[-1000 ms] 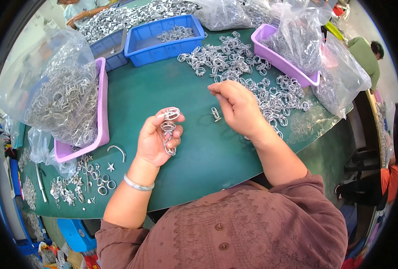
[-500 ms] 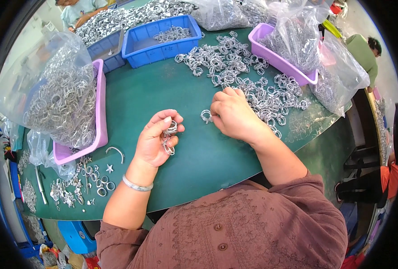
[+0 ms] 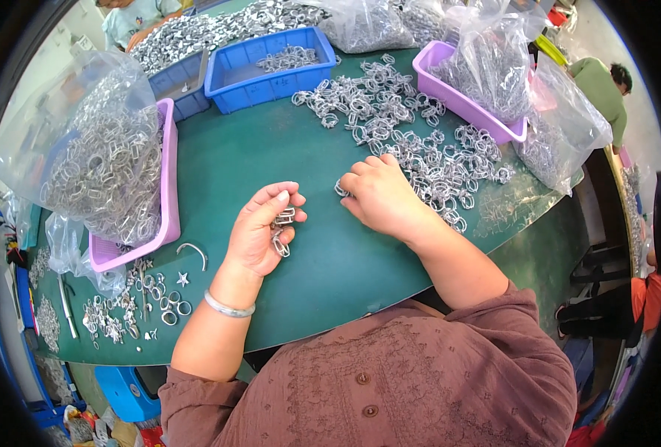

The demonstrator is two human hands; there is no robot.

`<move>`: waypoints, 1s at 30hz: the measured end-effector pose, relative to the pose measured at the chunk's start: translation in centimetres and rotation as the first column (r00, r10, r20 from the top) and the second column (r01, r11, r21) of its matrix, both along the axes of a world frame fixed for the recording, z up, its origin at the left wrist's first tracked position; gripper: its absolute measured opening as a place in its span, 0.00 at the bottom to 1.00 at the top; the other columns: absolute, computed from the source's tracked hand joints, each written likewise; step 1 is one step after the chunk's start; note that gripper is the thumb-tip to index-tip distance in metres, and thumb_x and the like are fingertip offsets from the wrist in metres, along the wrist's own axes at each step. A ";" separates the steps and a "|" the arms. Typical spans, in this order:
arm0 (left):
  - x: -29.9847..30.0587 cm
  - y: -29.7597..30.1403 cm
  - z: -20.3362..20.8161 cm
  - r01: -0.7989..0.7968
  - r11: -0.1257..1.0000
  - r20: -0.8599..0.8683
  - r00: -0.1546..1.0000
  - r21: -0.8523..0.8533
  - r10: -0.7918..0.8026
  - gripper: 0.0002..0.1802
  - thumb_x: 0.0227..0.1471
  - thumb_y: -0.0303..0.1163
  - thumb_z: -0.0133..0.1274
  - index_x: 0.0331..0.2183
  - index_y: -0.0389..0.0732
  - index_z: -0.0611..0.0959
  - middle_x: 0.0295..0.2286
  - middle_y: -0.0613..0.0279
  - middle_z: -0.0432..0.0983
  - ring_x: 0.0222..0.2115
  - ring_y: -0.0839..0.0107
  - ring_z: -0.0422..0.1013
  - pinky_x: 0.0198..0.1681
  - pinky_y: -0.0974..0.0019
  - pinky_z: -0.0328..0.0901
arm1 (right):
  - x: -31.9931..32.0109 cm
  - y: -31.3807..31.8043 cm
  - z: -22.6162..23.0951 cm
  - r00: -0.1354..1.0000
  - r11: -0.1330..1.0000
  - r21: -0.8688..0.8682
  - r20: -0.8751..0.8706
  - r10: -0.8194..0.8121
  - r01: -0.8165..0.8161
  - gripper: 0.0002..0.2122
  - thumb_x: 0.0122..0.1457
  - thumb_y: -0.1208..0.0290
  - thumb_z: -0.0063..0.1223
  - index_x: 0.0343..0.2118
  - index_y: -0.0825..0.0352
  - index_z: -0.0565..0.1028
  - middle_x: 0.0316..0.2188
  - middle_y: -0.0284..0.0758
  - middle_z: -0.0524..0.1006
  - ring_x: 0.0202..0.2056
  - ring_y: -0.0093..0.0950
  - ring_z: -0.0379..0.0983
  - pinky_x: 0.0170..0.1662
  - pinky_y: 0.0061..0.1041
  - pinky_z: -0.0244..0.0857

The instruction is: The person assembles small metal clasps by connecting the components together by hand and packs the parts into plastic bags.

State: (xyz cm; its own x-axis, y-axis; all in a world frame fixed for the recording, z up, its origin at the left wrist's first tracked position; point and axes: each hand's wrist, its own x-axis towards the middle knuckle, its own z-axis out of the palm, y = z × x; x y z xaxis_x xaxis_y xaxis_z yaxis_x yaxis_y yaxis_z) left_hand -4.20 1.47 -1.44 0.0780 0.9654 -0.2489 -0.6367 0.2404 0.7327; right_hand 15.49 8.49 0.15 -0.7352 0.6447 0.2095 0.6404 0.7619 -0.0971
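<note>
My left hand (image 3: 258, 227) is held palm up over the green table, its fingers curled round a few silver rings (image 3: 284, 217) with open frames. One of them hangs lower, by the base of the palm. My right hand (image 3: 385, 195) is closed, knuckles up, at the left edge of a spread heap of similar silver rings (image 3: 442, 167). Part of one silver ring (image 3: 339, 188) shows at its fingertips; the fingers cover the rest.
Bagged rings fill a purple basket (image 3: 169, 175) at left and another purple basket (image 3: 468, 104) at far right. A blue bin (image 3: 267, 86) stands at the back. Loose rings and small metal pieces (image 3: 114, 316) lie front left, near a curved metal strip (image 3: 193, 252). Other people are beyond the table.
My right hand has shifted slightly and its fingers now cover most of the ring that lay visible beside them. In my left hand the rings have turned a little.
</note>
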 end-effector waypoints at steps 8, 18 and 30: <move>0.8 -0.2 0.5 0.023 1.000 -0.215 0.976 -0.016 -0.025 0.13 0.50 0.31 0.48 0.39 0.38 0.73 0.22 0.66 0.71 0.19 0.80 0.68 0.12 0.84 0.57 | -0.5 -0.1 1.0 0.864 0.956 -0.098 -0.461 0.204 -0.278 0.08 0.42 0.75 0.53 0.28 0.66 0.71 0.29 0.34 0.70 0.35 0.34 0.65 0.40 0.30 0.57; 1.0 -0.4 1.1 0.040 0.998 -0.336 0.942 0.042 -0.023 0.15 0.47 0.28 0.52 0.40 0.42 0.75 0.22 0.67 0.71 0.19 0.82 0.67 0.13 0.84 0.57 | -1.4 -0.5 1.5 0.770 0.929 -0.088 -0.590 0.241 -0.358 0.17 0.39 0.82 0.52 0.37 0.67 0.67 0.33 0.37 0.70 0.34 0.37 0.65 0.37 0.31 0.61; 1.0 0.3 1.3 0.032 0.997 -0.294 0.956 0.071 -0.009 0.17 0.50 0.32 0.47 0.43 0.38 0.70 0.21 0.65 0.67 0.18 0.80 0.62 0.13 0.83 0.52 | 0.0 0.7 2.8 0.738 0.959 0.133 -0.615 0.277 -0.249 0.18 0.38 0.82 0.53 0.37 0.67 0.68 0.33 0.38 0.70 0.36 0.38 0.66 0.40 0.33 0.59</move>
